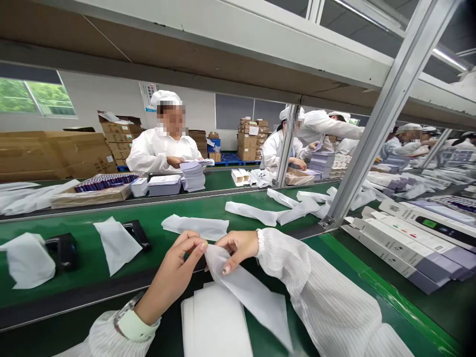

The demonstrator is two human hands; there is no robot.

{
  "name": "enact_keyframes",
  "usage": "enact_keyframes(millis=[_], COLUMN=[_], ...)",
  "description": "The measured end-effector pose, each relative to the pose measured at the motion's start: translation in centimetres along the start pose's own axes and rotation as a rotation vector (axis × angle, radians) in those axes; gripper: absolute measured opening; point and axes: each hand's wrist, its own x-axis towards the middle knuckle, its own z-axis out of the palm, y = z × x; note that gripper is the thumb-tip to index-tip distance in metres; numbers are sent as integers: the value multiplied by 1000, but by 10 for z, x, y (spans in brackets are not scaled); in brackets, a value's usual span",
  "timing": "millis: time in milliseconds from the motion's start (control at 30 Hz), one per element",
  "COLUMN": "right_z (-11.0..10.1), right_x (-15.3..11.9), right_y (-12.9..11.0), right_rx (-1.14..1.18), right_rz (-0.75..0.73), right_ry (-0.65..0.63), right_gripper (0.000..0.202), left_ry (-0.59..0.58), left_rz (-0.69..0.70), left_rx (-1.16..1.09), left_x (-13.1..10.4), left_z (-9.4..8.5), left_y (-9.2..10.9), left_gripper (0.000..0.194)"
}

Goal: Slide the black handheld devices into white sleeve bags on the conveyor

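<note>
My left hand (178,272), with a pale green watch band on its wrist, pinches one end of a thin white sleeve (256,300). My right hand (238,248) holds the same end, thumb on top and fingers behind. From there the sleeve slants down to the right, its far end loose. Whether anything is inside it I cannot tell. Just below my hands lies a stack of flat white sleeves (215,322). Beyond my fingers another white sleeve (195,226) rests on the green belt (148,206).
On the belt at left, two black devices (65,250) lie partly in white sleeves (28,260). Printed long boxes (405,243) lie at right beside a slanting metal post (386,109). A shelf (223,34) hangs overhead. Across the belt a co-worker (167,144) handles papers.
</note>
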Motion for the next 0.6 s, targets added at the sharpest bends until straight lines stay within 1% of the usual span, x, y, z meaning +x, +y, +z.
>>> enact_keyframes(millis=[33, 67, 100, 133, 167, 200, 233, 267, 300, 333, 367, 400, 433, 500, 533, 600], right_z=[0, -1, -2, -5, -10, -16, -26, -38, -52, -67, -81, -95, -106, -118, -119, -113], right_x=[-1, -2, -4, -6, -9, -13, -19, -26, -35, -45, -55, -64, -72, -85, -89, -94], right_y=[-2, -4, -7, -10, -14, -19, -22, -25, -27, -26, -23, -17, -9, 11, 23, 43], right_rx=[-6, -29, -68, -123, -187, -251, -303, -337, -348, -343, -325, -307, -297, -303, -319, -364], right_rz=[8, -1, -25, -59, -101, -149, -194, -230, -250, -246, -216, -162, -105, -5, 34, 104], right_ry=[10, 51, 121, 218, 347, 501, 674, 847, 1016, 1183, 1318, 1438, 1530, 1633, 1651, 1654], right_gripper=[40, 36, 32, 30, 30, 31, 32, 32, 33, 34, 35, 35, 36, 36, 35, 34], left_ry=[26, 57, 88, 120, 140, 135, 91, 5, -116, -246, -366, -460, -522, -563, -558, -538], left_rz=[8, 17, 19, 13, -3, -28, -55, -78, -99, -116, -129, -135, -139, -150, -153, -157], left_rx=[7, 11, 4, -12, -31, -41, -38, -21, 8, 43, 75, 101, 123, 164, 181, 195], left_x=[1, 2, 3, 3, 3, 2, 1, -1, -3, -5, -7, -9, -11, -13, -13, -11], left_z=[-1, -2, -2, -2, -1, 1, 3, 6, 10, 13, 16, 19, 21, 24, 24, 23], left_y=[1, 3, 3, 2, 1, -1, -4, -7, -10, -13, -16, -17, -18, -20, -20, -22], left_gripper=[27, 25, 23, 22, 23, 26, 30, 32, 32, 33, 33, 33, 34, 33, 31, 27])
